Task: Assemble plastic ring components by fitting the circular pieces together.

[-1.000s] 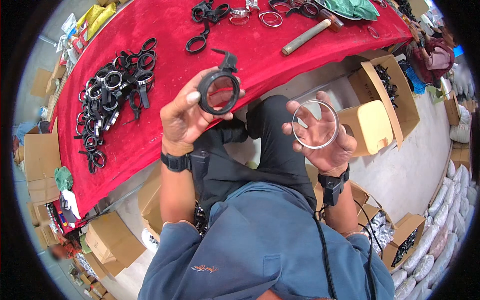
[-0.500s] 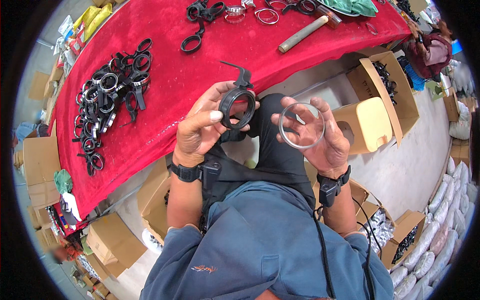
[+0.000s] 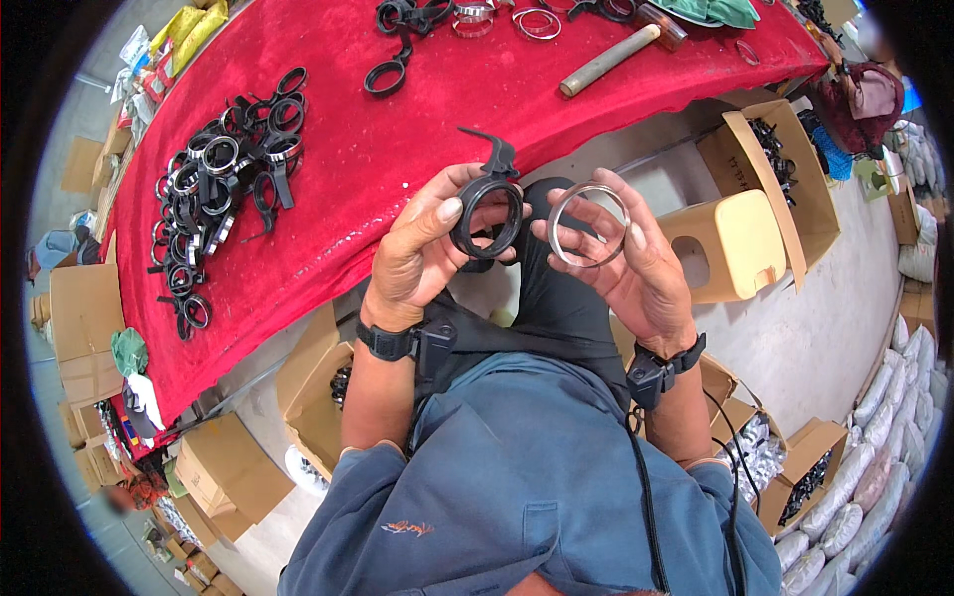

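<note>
My left hand [image 3: 405, 260] grips a black ring with a curved strap [image 3: 501, 159] sticking up from its top. The thumb presses the ring's near left side, and the fingers go behind it. To the right, my right hand [image 3: 651, 278] holds a thin silver metal ring [image 3: 556, 236] by its edge, its fingers showing through and behind it. Both rings are held up above my lap, face towards me, side by side with a small gap between them. Black and silver rings with straps [image 3: 214, 204] lie heaped on the red-covered table [image 3: 328, 189] to the left.
On the table's far side lie more black rings [image 3: 368, 81], loose silver rings [image 3: 537, 37], a hammer [image 3: 608, 64] and a green bag [image 3: 711, 10]. A pale yellow stool [image 3: 763, 238] and a carton of black parts [image 3: 807, 223] stand right. Filled sacks [image 3: 865, 497] line the far right.
The black ring has shifted slightly right with my left hand. My right hand has tilted the silver ring and brought it a little left, so the two rings are closer.
</note>
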Available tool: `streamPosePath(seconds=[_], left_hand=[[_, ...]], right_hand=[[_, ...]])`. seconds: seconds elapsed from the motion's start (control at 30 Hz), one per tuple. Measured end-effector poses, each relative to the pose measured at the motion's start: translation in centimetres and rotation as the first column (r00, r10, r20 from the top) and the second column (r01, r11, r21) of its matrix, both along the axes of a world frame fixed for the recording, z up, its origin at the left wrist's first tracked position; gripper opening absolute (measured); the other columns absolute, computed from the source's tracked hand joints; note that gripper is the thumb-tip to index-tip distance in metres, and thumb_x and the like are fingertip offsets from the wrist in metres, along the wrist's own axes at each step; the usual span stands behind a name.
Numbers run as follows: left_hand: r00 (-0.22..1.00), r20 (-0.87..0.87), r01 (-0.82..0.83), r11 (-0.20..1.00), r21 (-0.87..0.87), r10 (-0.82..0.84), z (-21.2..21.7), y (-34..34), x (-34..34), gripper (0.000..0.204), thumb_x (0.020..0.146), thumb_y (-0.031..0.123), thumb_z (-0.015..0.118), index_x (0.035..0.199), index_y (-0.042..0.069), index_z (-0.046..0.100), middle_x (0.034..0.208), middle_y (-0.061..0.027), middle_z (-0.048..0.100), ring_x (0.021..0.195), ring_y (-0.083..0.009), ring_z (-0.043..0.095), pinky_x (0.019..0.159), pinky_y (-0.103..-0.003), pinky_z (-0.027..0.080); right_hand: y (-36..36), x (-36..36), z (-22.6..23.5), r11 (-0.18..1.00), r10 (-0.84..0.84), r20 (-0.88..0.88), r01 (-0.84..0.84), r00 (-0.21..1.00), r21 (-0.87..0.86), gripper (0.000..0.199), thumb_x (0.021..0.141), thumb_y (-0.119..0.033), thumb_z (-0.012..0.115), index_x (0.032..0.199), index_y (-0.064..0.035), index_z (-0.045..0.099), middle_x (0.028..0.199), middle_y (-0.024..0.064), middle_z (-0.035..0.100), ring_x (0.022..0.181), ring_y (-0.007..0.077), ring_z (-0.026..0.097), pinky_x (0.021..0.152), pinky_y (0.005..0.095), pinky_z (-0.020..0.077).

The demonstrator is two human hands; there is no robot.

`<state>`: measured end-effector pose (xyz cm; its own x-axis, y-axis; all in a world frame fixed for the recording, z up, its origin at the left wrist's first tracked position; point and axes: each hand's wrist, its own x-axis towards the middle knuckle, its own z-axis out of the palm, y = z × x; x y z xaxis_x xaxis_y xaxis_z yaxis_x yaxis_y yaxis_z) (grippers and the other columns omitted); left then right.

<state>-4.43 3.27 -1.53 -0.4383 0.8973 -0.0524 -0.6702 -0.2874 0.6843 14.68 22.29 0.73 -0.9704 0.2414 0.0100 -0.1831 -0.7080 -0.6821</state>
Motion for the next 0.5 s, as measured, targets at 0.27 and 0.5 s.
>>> streamPosePath(seconds=[0.27,0.5], left_hand=[[0.999,-0.031,0.016,1.0,0.006,-0.016,1.6,-0.2,1.3,0.067,0.096,0.03,0.073,0.146,-0.005,0.044,0.139,-0.0305,0.06,0.133,-0.0427,0.063,0.102,-0.05,0.064],[0.994,-0.104,0.037,0.998,-0.042,-0.042,1.2,-0.6,0.9,0.078,0.092,0.036,0.077,0.148,-0.003,0.039,0.145,-0.0351,0.054,0.138,-0.0504,0.058,0.101,-0.057,0.064]], right_hand=[[1.3,0.7,-2.4,0.842,0.114,-0.358,-0.282,0.927,-0.46,0.071,0.115,-0.057,0.034,0.171,-0.0146,0.026,0.149,0.0378,0.053,0.111,0.041,0.07,0.083,0.0427,0.0633],[2.0,0.8,-3.1,0.793,0.138,-0.32,-0.298,0.937,-0.532,0.067,0.114,-0.055,0.036,0.172,-0.0207,0.029,0.147,0.0348,0.055,0.092,0.0303,0.064,0.062,0.0367,0.058]])
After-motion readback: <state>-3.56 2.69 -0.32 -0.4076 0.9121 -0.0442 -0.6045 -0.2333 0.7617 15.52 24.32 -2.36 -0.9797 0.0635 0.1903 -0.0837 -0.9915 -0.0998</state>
